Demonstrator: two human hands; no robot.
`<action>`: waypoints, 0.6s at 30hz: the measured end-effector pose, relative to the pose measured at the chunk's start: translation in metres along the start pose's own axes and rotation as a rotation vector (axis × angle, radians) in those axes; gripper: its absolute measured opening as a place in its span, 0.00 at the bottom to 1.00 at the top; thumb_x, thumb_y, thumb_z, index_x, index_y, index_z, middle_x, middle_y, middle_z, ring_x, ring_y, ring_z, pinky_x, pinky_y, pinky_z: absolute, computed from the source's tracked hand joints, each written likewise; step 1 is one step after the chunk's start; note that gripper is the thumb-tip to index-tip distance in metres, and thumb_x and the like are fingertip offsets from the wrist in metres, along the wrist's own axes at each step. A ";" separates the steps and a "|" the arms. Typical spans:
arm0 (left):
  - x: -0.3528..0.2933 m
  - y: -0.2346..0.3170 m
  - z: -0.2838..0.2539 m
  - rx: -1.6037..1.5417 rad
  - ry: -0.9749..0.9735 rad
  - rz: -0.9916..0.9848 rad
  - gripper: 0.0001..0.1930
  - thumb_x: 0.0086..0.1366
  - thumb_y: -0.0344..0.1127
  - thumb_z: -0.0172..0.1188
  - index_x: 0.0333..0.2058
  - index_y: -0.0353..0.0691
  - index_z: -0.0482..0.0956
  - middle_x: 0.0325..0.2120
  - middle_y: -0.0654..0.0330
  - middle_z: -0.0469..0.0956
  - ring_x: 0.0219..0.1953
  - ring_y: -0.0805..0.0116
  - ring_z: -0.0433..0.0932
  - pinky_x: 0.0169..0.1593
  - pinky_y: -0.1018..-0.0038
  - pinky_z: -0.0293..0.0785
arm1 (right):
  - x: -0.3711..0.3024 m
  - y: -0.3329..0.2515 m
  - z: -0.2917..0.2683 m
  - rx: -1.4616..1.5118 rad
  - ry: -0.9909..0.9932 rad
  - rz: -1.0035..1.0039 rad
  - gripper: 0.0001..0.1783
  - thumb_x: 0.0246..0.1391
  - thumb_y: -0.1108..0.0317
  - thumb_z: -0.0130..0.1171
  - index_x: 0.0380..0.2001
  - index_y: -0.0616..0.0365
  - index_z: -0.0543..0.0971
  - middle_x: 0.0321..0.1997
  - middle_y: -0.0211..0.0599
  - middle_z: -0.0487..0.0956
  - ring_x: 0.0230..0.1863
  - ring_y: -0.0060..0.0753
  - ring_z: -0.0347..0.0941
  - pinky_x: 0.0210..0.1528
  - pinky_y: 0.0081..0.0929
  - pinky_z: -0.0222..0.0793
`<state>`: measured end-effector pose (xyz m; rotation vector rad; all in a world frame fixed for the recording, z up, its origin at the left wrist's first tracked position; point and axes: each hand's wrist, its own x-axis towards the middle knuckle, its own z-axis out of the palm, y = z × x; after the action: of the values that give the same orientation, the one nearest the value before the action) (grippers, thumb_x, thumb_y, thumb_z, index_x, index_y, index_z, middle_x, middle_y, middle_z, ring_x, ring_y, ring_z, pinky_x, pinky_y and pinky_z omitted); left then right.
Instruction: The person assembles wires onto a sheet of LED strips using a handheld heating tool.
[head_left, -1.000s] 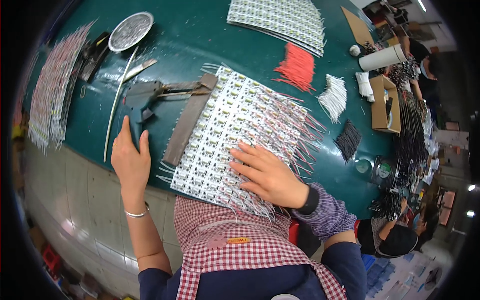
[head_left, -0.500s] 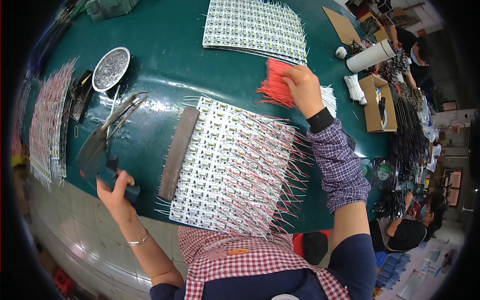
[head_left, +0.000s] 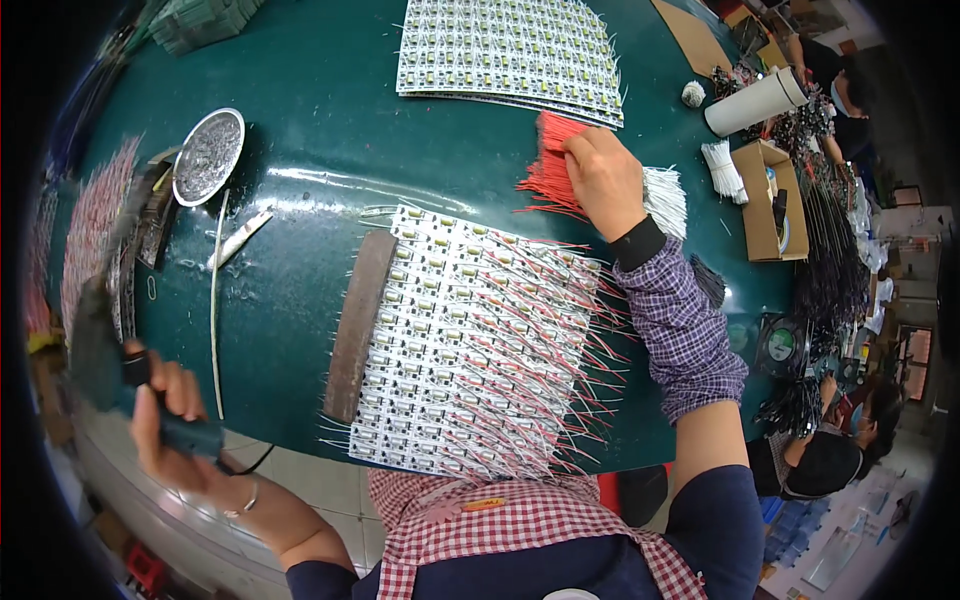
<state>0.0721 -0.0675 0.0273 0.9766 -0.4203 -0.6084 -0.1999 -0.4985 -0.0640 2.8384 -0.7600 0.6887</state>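
Head view: right hand (head_left: 603,180) pinched shut on a bundle of red wires (head_left: 548,165), up beyond the LED board panel (head_left: 470,345). Left hand (head_left: 170,425) wrapped tight round a dark tool handle (head_left: 190,435) at the green table's (head_left: 320,140) near edge.

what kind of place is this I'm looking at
Likely a small electronics assembly workshop. On the green workbench lie panels of small circuit boards with red and white leads, the right hand reaches a bundle of red wires, and another worker sits nearby.
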 end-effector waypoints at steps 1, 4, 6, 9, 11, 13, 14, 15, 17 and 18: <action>0.001 0.013 -0.008 0.095 0.042 0.066 0.20 0.71 0.31 0.53 0.58 0.30 0.62 0.33 0.61 0.63 0.30 0.76 0.61 0.32 0.78 0.61 | -0.001 0.002 -0.002 0.006 -0.013 0.009 0.05 0.53 0.71 0.64 0.34 0.55 0.82 0.34 0.35 0.78 0.39 0.42 0.77 0.38 0.37 0.75; 0.000 0.062 -0.004 0.213 0.116 0.251 0.19 0.73 0.32 0.49 0.55 0.21 0.61 0.30 0.61 0.59 0.32 0.74 0.58 0.40 0.78 0.56 | -0.003 0.003 -0.007 0.020 -0.021 0.018 0.05 0.53 0.72 0.64 0.35 0.54 0.82 0.35 0.35 0.78 0.39 0.42 0.77 0.38 0.37 0.75; -0.006 0.074 -0.002 0.150 0.113 0.377 0.21 0.71 0.27 0.49 0.59 0.24 0.59 0.34 0.58 0.61 0.31 0.74 0.58 0.37 0.77 0.57 | -0.002 0.000 -0.010 0.034 -0.011 0.012 0.05 0.53 0.72 0.63 0.35 0.53 0.83 0.35 0.35 0.79 0.40 0.42 0.77 0.38 0.37 0.74; -0.011 0.054 0.027 0.167 0.094 0.427 0.24 0.69 0.23 0.50 0.61 0.24 0.58 0.35 0.56 0.63 0.30 0.74 0.60 0.34 0.78 0.59 | -0.003 0.000 -0.013 0.034 0.017 0.000 0.06 0.54 0.74 0.62 0.36 0.54 0.83 0.36 0.35 0.79 0.40 0.42 0.77 0.38 0.37 0.75; -0.020 0.028 0.028 0.119 0.048 0.394 0.26 0.66 0.21 0.53 0.61 0.26 0.59 0.38 0.52 0.66 0.28 0.74 0.62 0.30 0.79 0.61 | -0.001 -0.002 -0.014 0.060 0.071 -0.059 0.08 0.47 0.78 0.57 0.32 0.57 0.80 0.34 0.35 0.76 0.41 0.39 0.76 0.38 0.34 0.75; -0.028 0.002 0.038 0.066 0.094 0.240 0.29 0.63 0.22 0.57 0.62 0.27 0.59 0.39 0.52 0.67 0.28 0.73 0.66 0.29 0.78 0.65 | 0.003 -0.005 -0.020 0.058 0.048 -0.084 0.08 0.47 0.78 0.57 0.33 0.58 0.80 0.34 0.36 0.76 0.41 0.39 0.76 0.39 0.34 0.76; -0.032 -0.009 0.040 0.046 0.107 0.151 0.30 0.61 0.22 0.58 0.62 0.27 0.59 0.40 0.51 0.68 0.28 0.72 0.68 0.29 0.78 0.67 | 0.006 -0.009 -0.025 0.058 0.029 -0.108 0.08 0.47 0.78 0.57 0.33 0.59 0.79 0.34 0.36 0.76 0.41 0.39 0.76 0.39 0.34 0.76; -0.036 -0.019 0.054 0.083 0.183 0.079 0.30 0.59 0.22 0.59 0.61 0.27 0.61 0.41 0.50 0.69 0.28 0.70 0.70 0.29 0.77 0.69 | 0.010 -0.014 -0.030 0.065 0.027 -0.117 0.08 0.47 0.78 0.57 0.33 0.59 0.79 0.34 0.36 0.76 0.41 0.39 0.76 0.39 0.34 0.76; -0.038 -0.044 0.078 0.105 0.254 -0.031 0.28 0.56 0.21 0.59 0.57 0.27 0.65 0.41 0.48 0.72 0.26 0.68 0.73 0.29 0.75 0.72 | 0.019 -0.025 -0.051 -0.001 -0.017 -0.227 0.07 0.45 0.76 0.58 0.31 0.59 0.79 0.33 0.36 0.75 0.39 0.39 0.75 0.38 0.33 0.75; -0.039 -0.051 0.086 0.103 0.256 -0.062 0.27 0.55 0.21 0.59 0.55 0.27 0.68 0.41 0.47 0.73 0.25 0.67 0.74 0.29 0.74 0.73 | 0.024 -0.031 -0.056 0.005 -0.019 -0.234 0.07 0.45 0.76 0.58 0.31 0.59 0.79 0.33 0.36 0.75 0.39 0.39 0.75 0.38 0.33 0.75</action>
<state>-0.0218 -0.1181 0.0241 1.1531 -0.1960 -0.5133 -0.1885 -0.4692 -0.0033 2.8778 -0.4186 0.6287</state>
